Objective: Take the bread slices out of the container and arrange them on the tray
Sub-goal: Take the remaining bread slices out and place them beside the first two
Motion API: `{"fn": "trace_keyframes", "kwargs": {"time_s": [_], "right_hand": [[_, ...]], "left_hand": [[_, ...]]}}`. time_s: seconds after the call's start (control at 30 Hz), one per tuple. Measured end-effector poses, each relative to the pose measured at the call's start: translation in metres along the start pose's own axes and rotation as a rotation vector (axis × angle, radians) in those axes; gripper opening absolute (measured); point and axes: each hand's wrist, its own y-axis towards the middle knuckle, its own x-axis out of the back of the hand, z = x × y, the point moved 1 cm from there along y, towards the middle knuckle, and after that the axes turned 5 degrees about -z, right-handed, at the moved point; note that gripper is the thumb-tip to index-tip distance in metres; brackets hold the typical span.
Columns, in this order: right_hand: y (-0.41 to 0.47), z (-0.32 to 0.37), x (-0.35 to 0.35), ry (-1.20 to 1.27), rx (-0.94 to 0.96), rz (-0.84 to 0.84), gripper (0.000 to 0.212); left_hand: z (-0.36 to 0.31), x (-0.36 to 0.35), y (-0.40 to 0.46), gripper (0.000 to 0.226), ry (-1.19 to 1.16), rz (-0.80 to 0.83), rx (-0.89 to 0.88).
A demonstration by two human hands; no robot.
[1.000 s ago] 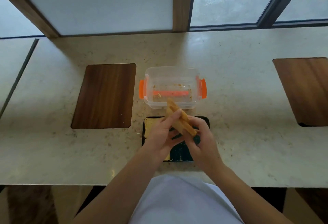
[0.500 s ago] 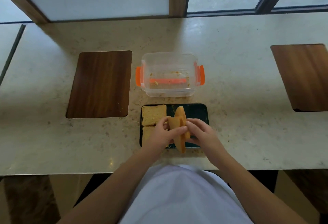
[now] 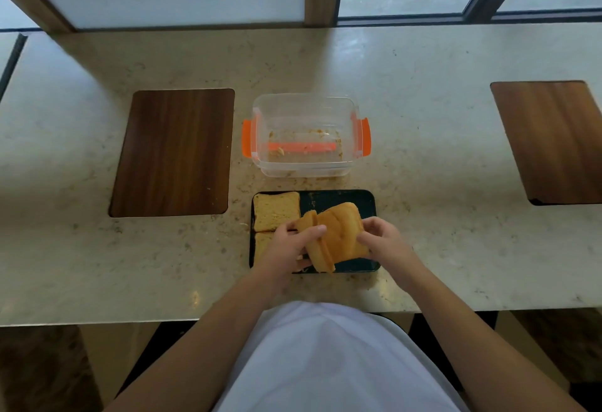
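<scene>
A clear plastic container (image 3: 353,163) with orange clips stands on the counter, holding only crumbs. Just in front of it lies a dark tray (image 3: 338,198). One bread slice (image 3: 275,211) lies flat in the tray's far left corner, and a second slice (image 3: 262,242) below it is partly hidden by my left hand (image 3: 285,250). Both hands hold a small stack of bread slices (image 3: 338,237) over the middle of the tray. My right hand (image 3: 386,242) grips the stack's right side and tilts the top slice away from the rest.
A dark wooden board (image 3: 172,152) is set into the counter left of the container, and another board (image 3: 553,141) sits at the far right. Crumbs lie scattered around the tray. The counter's front edge runs just below the tray, and windows line the back.
The stack of slices has come down from in front of the container to over the tray. It has turned from edge-on to flatter, and my hands have spread the slices apart.
</scene>
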Motion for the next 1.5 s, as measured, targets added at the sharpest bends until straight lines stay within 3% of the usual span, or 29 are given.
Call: {"fn": "trace_keyframes", "kwargs": {"time_s": [0.1, 0.2, 0.37, 0.53, 1.0, 1.2, 1.5], "right_hand": [[0.027, 0.006, 0.011, -0.288, 0.016, -0.017, 0.013], [0.052, 0.019, 0.016, -0.607, 0.088, 0.047, 0.023], [0.079, 0.049, 0.014, -0.929, 0.216, 0.167, 0.042], [0.091, 0.058, 0.007, -1.152, 0.313, 0.168, 0.043], [0.045, -0.011, -0.005, -1.260, 0.553, 0.007, 0.077], [0.049, -0.022, -0.005, -1.222, 0.582, -0.101, 0.060], [0.067, 0.000, 0.012, -1.229, 0.546, -0.060, 0.058]], "left_hand": [[0.001, 0.007, 0.003, 0.098, -0.042, -0.066, 0.017], [0.005, 0.014, 0.005, 0.098, -0.035, -0.088, 0.024], [0.007, 0.021, 0.008, 0.100, -0.030, -0.095, 0.011], [0.003, 0.020, 0.010, 0.096, -0.027, -0.098, -0.027], [0.000, 0.010, 0.015, 0.094, 0.000, -0.129, -0.029], [-0.005, 0.006, 0.013, 0.092, 0.035, -0.132, -0.039], [-0.015, -0.001, 0.010, 0.085, 0.033, -0.134, -0.033]]}}
